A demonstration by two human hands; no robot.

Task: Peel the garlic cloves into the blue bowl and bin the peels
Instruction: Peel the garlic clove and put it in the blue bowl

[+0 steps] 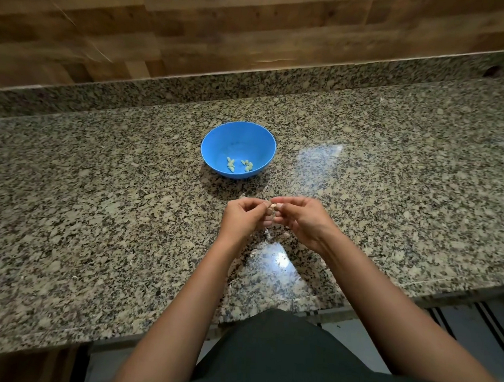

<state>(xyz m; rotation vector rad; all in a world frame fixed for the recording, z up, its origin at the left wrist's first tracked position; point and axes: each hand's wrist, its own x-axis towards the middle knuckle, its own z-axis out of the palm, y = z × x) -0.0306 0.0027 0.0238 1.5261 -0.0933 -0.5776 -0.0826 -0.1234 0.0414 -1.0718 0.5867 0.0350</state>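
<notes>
A clove is held above the counter between the left hand and the right hand, just on the near side of a blue bowl. Each grip is narrow, with fingers curled and fingertips pinched on the clove, which is small and largely hidden by them; how much skin is left on it cannot be told. The bowl is set upright near the middle of the counter, apart from the hands, and two small clusters of peeled cloves are seen against its near inner wall. Scraps of peel are scattered on the speckled granite below the hands, one pale scrap is seen between hands and bowl, and a few flecks are strewn well off to the left. The counter is bounded at the back by a granite upstand under a wood-panelled wall, and its front edge is met by the person's dark garment. Broad stretches of granite are left open on both sides of the bowl, with glare caught to its right and between the forearms. A striped floor is glimpsed past the front edge at lower right
</notes>
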